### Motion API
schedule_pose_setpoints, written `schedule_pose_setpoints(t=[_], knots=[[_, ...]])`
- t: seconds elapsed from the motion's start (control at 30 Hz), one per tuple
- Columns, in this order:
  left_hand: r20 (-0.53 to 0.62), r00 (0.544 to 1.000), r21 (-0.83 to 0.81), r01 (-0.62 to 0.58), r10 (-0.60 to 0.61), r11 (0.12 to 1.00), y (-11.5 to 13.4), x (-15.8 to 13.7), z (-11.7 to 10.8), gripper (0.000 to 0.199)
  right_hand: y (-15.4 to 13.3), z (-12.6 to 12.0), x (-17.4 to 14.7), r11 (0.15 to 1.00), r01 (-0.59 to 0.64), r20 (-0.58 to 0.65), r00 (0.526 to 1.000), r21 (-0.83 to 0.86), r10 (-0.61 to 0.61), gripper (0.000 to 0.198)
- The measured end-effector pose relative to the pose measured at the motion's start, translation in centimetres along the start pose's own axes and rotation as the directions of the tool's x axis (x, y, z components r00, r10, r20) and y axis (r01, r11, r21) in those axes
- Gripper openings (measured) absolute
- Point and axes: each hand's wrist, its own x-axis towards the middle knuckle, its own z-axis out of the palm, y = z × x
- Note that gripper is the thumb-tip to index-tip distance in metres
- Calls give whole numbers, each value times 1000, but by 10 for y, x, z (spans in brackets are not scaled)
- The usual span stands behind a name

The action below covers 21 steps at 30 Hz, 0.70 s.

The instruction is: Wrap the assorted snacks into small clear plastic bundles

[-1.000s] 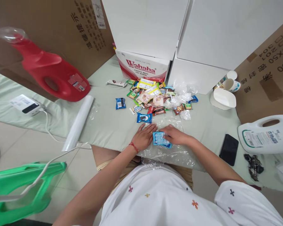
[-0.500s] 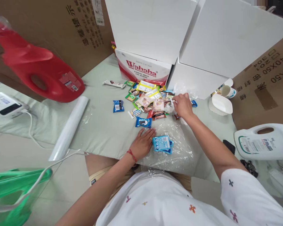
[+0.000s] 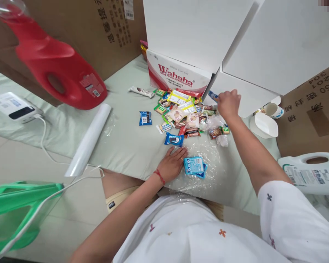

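My right hand [image 3: 229, 105] is closed on a small blue snack packet [image 3: 213, 95], raised at the right of a heap of wrapped snacks [image 3: 185, 113]. My left hand [image 3: 173, 164] lies flat with fingers extended on the edge of a clear plastic sheet [image 3: 214, 157]. Just right of its fingers, light-blue packets [image 3: 194, 165] rest overlapping on the plastic. A blue cookie packet [image 3: 174, 139] lies above the left fingertips. Further left is another dark-blue packet [image 3: 145, 118], and a white wrapped bar [image 3: 141, 91] lies behind it.
Behind the heap stands a Wahaha carton [image 3: 178, 78] beneath white boxes [image 3: 186, 29]. A red jug [image 3: 63, 69] and a white roll [image 3: 89, 140] are on the left. On the right are a white bowl [image 3: 264, 125], paper cup [image 3: 274, 110] and white detergent jug [image 3: 312, 173].
My right hand has lifted from the snack heap, moving up and right, and a blue snack packet now shows in its fingers. My left hand stays flat. The whole view has shifted slightly.
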Motion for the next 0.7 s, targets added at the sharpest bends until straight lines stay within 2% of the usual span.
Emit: schedule_pose_setpoints(t=[0.07,0.1,0.13,0.2,0.23,0.3,0.33,0.4,0.47,0.57,0.7], knots=[[5,1000,-8,3,-3,1000,0,0,-1,51,3,-26,-35,965,-81,-1,996,248,84,29],[6,1000,-10,4,-4,1000,0,0,-1,51,3,-38,-58,907,-135,75,991,399,114,29],[6,1000,-10,4,-4,1000,0,0,-1,51,2,-48,-83,824,-191,206,974,533,92,31],[8,1000,2,-2,2,1000,0,2,-3,50,-5,-61,-134,653,-284,465,878,702,-117,35],[9,1000,19,-12,11,1000,0,4,-3,49,-9,-63,-157,596,-317,534,815,737,-227,36],[15,999,68,-46,45,997,0,8,-6,48,-19,-61,-193,555,-348,601,704,756,-378,37],[21,998,97,-69,67,993,0,10,-8,47,-24,-57,-205,564,-340,614,670,753,-417,37],[39,993,153,-116,112,981,0,15,-13,45,-32,-48,-219,615,-292,630,633,732,-449,32],[62,987,198,-155,145,968,0,18,-18,43,-37,-39,-222,686,-233,646,625,690,-437,25],[84,986,232,-162,147,959,0,20,-26,40,-44,-30,-223,763,-190,656,660,618,-367,15],[87,995,201,-70,53,977,-3,18,-42,38,-56,-22,-232,784,-210,640,713,584,-286,13]])
